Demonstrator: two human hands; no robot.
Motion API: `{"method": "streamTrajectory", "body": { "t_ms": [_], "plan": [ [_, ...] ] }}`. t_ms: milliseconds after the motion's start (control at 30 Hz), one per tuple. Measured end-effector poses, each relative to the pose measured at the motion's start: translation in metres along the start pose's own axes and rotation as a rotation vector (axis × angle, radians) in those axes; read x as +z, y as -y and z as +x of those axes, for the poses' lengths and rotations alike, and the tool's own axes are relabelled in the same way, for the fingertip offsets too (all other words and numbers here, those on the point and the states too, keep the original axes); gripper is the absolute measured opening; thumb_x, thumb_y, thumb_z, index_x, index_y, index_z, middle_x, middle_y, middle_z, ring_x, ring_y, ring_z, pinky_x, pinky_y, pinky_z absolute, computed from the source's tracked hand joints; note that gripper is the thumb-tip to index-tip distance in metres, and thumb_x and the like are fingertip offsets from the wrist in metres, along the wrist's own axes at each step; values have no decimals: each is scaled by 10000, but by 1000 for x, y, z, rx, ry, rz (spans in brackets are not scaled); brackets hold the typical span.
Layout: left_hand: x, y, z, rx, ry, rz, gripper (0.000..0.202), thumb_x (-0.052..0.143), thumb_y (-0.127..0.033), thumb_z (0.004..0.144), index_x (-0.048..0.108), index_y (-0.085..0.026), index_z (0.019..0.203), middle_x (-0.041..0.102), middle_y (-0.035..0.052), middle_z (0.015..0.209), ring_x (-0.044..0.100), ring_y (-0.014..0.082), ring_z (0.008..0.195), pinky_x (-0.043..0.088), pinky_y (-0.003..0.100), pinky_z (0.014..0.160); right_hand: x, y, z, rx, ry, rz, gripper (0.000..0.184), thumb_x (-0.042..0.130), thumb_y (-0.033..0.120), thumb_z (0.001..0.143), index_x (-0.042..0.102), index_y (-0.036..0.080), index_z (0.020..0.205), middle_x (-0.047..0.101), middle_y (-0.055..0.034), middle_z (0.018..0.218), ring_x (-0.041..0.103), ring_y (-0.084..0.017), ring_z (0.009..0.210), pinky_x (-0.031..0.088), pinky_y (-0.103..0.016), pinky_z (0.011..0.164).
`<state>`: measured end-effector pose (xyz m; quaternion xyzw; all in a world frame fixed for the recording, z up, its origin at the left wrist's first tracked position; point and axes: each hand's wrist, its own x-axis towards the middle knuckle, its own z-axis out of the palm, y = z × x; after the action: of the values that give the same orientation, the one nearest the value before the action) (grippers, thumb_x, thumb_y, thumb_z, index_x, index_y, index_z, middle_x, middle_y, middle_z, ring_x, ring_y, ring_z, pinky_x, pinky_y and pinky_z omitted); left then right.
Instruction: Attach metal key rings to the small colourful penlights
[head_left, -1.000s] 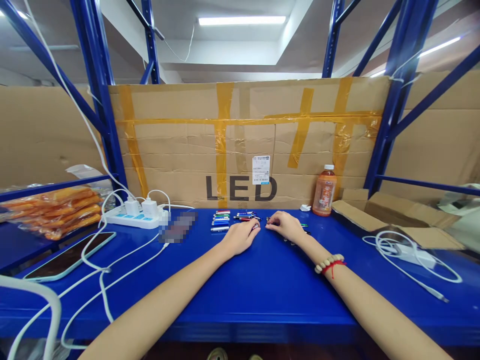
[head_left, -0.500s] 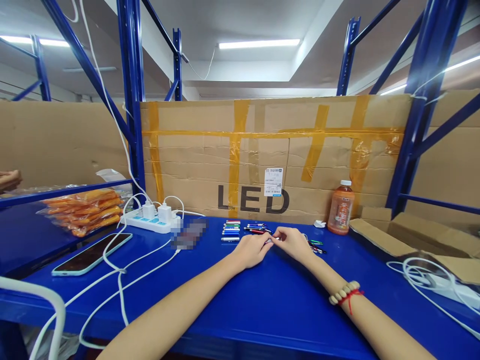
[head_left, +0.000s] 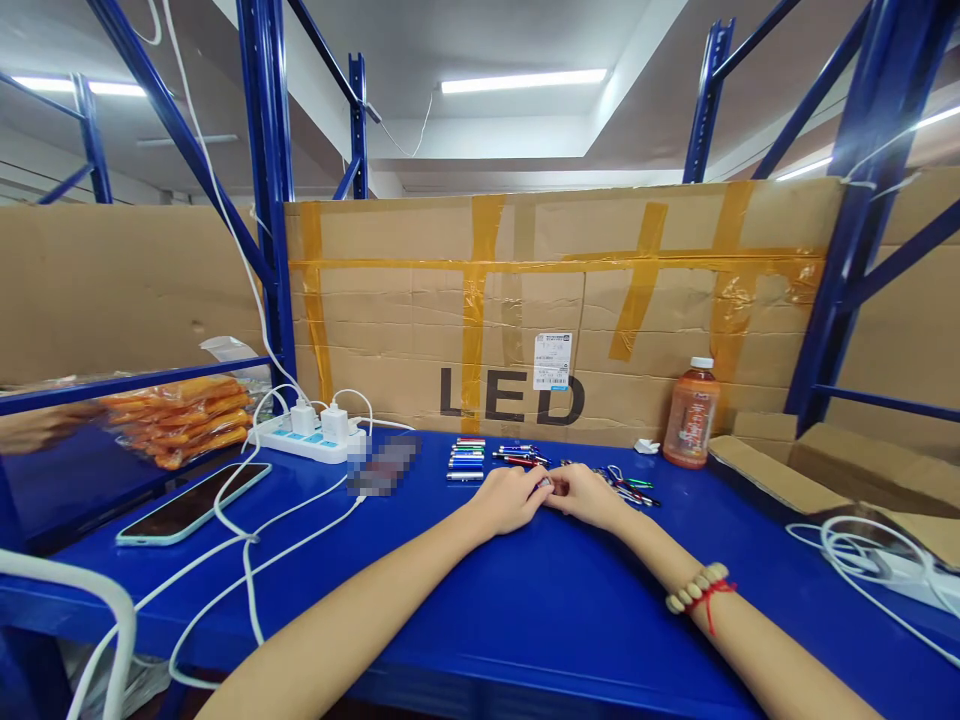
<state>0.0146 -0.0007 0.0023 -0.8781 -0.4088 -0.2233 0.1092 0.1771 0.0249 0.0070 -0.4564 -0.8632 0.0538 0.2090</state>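
Left hand (head_left: 511,499) and right hand (head_left: 585,495) pinch a small piece (head_left: 546,483), pens (head_left: 517,460) lying just beyond.

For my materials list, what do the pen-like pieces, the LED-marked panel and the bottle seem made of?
Pen-like pieces: glossy, perhaps metal or plastic; they shine, but are too small to settle. Panel: matte brown cardboard, creased and taped. Bottle: probably clear, glossy plastic; orange seems to show through.

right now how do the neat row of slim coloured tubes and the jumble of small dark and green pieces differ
The neat row of slim coloured tubes is lined up parallel; the jumble of small dark and green pieces points various ways. The row lies nearer the left hand, the jumble nearer the right hand. Both rest on the blue tabletop.
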Motion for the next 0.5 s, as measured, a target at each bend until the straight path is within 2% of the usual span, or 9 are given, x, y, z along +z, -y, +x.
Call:
{"method": "streamTrajectory", "body": {
  "t_ms": [100, 500],
  "plan": [
    [0, -1, 0, -20, 2, 12, 321, 240, -356, 889, 492, -175, 970, 604, 65, 832, 579, 188, 778, 430, 296, 707, 3, -3, 1, -58, 29, 34, 217, 478, 328, 727, 556, 132, 678, 552, -3, 577, 426, -65, 501, 266, -171, 489],
    [2, 2, -1, -54, -13, -15, 308, 261, -350, 881, 495, -184, 992, 612, 65, 879, 585, 199, 817, 443, 309, 724, 5, -6, 1, -140, -4, 41, 273, 453, 381, 765, 582, 141, 750, 593, -25, 701, 486, -88, 579, 331, -190, 550]
  ]
}}
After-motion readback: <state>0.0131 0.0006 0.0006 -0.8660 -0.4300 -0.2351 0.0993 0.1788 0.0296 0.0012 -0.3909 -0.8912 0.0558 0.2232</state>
